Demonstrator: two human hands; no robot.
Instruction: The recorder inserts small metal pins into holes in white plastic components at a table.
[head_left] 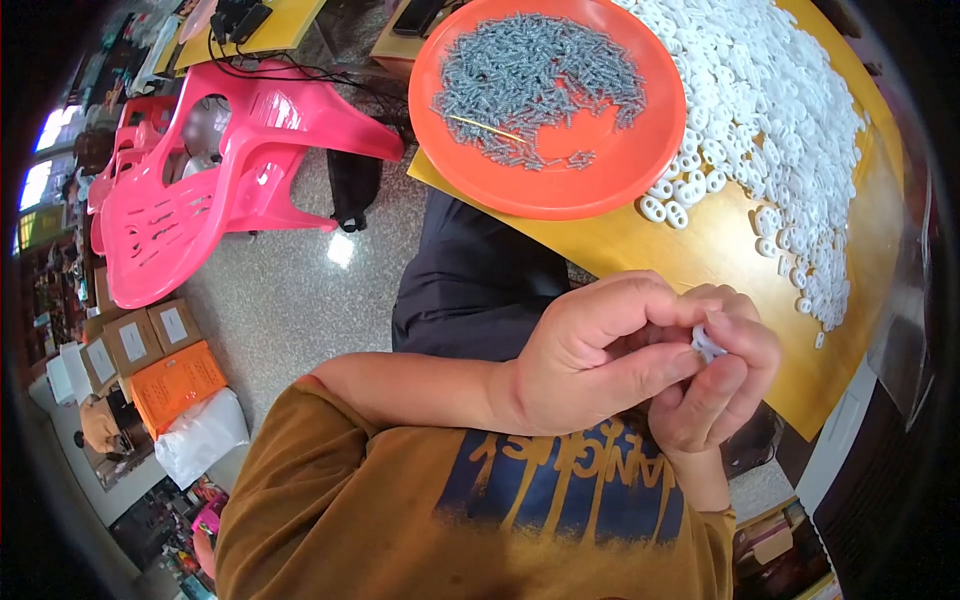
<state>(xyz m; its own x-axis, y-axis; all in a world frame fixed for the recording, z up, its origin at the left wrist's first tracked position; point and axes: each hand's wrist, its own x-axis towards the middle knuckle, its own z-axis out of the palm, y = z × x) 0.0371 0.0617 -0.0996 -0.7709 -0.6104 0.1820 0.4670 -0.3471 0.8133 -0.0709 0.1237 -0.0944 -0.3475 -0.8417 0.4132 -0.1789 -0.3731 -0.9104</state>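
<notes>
Shirt [330, 480]: brown lettering [569, 464] on blue. Box labels [131, 341] illegible.

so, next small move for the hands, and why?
I'd probably ease the left hand slightly aside, leaving the right hand pinching the small white piece. Fingers of both hands crowd around it and cover much of it, so whether anything is fitted inside can't be seen; a brief look would likely settle that.

Hands [600, 350] pinch small white part [708, 346]; red tray [580, 193], grey pieces [520, 75] beyond.
</notes>
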